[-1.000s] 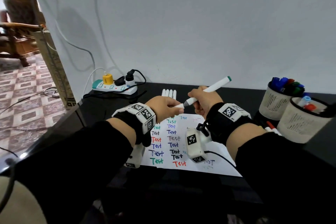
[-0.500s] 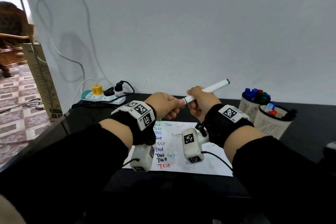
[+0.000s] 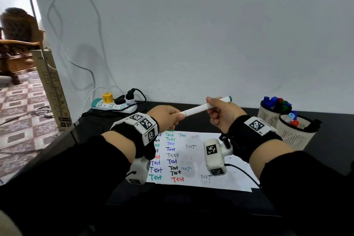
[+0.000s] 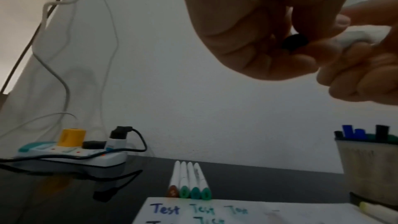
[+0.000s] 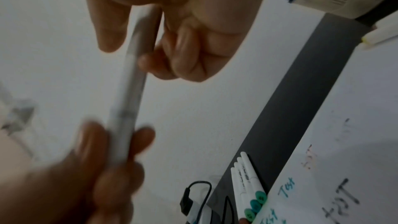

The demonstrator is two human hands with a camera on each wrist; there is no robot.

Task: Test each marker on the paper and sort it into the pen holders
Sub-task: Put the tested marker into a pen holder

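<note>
While both our hands hover above the paper (image 3: 193, 157), we hold one white marker (image 3: 199, 109) between them, lifted clear of the table (image 3: 329, 140). Our right hand (image 3: 223, 114) has its fingers curled round the barrel near the green-tipped far end, and our left hand (image 3: 168, 117) pinches the near-left end, where the cap sits. From the left wrist, a dark round end (image 4: 295, 42) of the marker shows between our curled fingers (image 4: 254, 54). From the right wrist, the barrel (image 5: 129, 101) runs blurred from one fist to the other.

Below our hands, the paper carries rows of the word "Test" in green, blue, red and black. At its far edge, four more white markers (image 4: 189, 181) lie side by side, touching, three with green ends and one with a brown end. On the right stand two pale pen holders, the far one (image 3: 268, 115) full of blue, green and red markers, the near one (image 3: 295, 132) with fewer. Another marker (image 5: 379, 37) lies by the holders. Far left rests a power strip (image 3: 115, 104).
</note>
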